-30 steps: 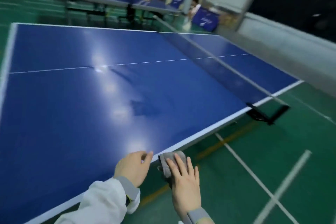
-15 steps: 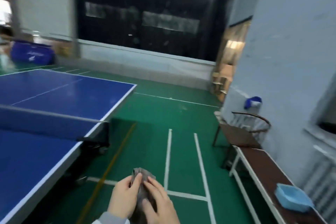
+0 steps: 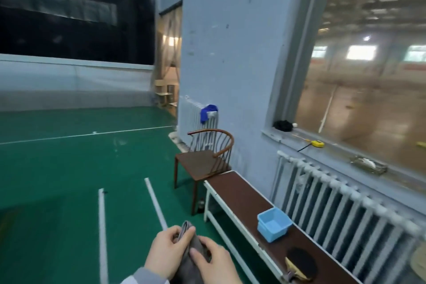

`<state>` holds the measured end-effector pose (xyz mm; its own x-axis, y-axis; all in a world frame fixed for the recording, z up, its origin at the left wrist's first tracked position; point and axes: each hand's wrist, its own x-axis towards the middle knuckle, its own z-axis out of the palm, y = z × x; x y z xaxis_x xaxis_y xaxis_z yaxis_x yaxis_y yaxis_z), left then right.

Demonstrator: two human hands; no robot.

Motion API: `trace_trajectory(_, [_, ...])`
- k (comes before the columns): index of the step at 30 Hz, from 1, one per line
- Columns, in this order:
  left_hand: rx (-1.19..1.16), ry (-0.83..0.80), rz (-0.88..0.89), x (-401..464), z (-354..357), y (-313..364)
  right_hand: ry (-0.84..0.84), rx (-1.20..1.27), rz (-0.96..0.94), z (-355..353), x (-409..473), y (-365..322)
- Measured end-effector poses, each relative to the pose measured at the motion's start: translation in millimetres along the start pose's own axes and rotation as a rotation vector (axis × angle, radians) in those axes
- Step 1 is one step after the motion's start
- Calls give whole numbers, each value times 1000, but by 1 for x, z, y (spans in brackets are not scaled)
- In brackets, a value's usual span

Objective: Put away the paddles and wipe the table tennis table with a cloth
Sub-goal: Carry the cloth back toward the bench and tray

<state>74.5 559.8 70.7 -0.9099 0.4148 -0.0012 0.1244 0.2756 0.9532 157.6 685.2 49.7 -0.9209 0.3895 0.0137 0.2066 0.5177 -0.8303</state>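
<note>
Holding a folded grey cloth (image 3: 192, 258) low in front, between left hand (image 3: 167, 252) and right hand (image 3: 216, 263), fingers of both curled round it above the green floor (image 3: 57, 168). Just right, on the brown desk (image 3: 239, 193) along the wall: a paddle (image 3: 299, 263) with black rubber lying flat near the close end, then a light blue tub (image 3: 274, 223) beyond it. Farther off, a dark wooden chair (image 3: 205, 157) touching the desk end, before a white radiator (image 3: 196, 117) carrying a blue rag (image 3: 206, 112).

Dim, bluish indoor light, brightest through the hazy window (image 3: 368, 64) at two o'clock, with motion blur and wide-angle bending toward edges.
</note>
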Motion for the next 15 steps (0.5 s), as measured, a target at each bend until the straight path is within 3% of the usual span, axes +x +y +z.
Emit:
trace_trajectory(9, [236,-436,119,233,172,19,279,65,324,-109,167,117])
trace_trajectory(15, [248,-560,110,388,365,-24,383,-21,415,-192,302,294])
